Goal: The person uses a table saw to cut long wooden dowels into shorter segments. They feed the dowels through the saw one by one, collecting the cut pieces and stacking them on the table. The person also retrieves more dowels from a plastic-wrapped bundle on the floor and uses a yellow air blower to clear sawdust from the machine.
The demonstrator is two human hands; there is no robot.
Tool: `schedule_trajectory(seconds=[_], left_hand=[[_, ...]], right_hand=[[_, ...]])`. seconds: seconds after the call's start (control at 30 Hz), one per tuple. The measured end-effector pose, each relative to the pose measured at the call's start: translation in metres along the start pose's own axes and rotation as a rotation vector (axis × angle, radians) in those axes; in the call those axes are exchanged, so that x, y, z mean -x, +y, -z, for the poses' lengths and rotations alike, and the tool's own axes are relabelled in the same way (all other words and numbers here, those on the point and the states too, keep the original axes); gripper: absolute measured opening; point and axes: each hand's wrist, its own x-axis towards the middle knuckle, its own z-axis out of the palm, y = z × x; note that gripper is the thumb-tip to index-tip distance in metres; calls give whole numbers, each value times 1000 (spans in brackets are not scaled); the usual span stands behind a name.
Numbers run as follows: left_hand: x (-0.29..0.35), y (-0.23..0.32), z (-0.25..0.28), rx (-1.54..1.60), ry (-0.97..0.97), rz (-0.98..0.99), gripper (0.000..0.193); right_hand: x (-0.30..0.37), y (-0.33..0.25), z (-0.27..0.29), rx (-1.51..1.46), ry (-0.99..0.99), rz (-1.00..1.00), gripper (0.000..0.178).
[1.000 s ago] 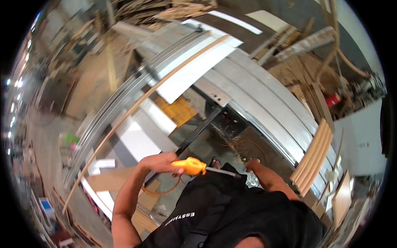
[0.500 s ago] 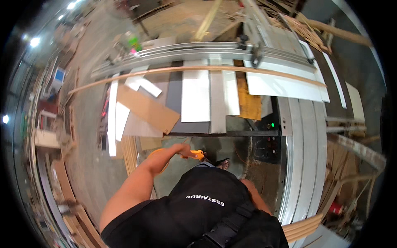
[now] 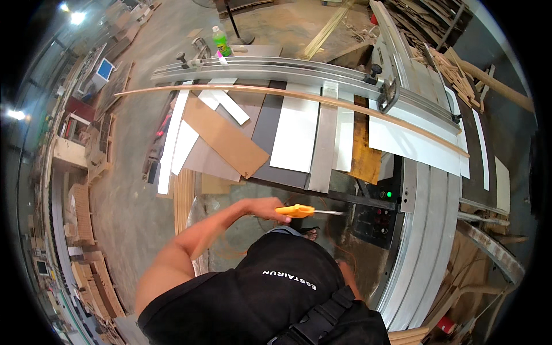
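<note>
My left hand (image 3: 265,209) is closed round the handle of a yellow air blow gun (image 3: 296,211). Its thin metal nozzle points right, in front of my body and below the table edge. A thin orange hose (image 3: 230,253) shows near the floor. Only part of my right arm (image 3: 348,279) shows beside my torso; the hand is hidden. Beyond the gun lie boards on the saw table: a brown board (image 3: 227,135), a white panel (image 3: 296,132) and a dark grey panel (image 3: 267,129). A long thin wood strip (image 3: 276,92) lies across them.
A metal fence (image 3: 276,70) spans the far side, with a green bottle (image 3: 221,41) behind it. Right of me runs a ribbed metal sliding table (image 3: 422,230), next to a control panel (image 3: 379,215) with a green light. Wood scraps (image 3: 454,75) are piled at far right.
My left hand has moved right with the blow gun, and the nozzle now shows pointing right. The view has shifted, so the table and boards sit further right.
</note>
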Motion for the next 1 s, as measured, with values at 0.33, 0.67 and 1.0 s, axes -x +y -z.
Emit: schedule_trajectory(seconds=[0.33, 0.67, 1.0], left_hand=[[-13, -114, 140, 977, 1294, -128, 44], [-94, -120, 151, 333, 1225, 78, 56], [-178, 26, 129, -218, 1284, -253, 50]], right_hand=[[-40, 47, -60, -414, 230, 318, 37], [6, -24, -9, -498, 723, 17, 34], [9, -101, 236, -812, 1141, 164, 22]])
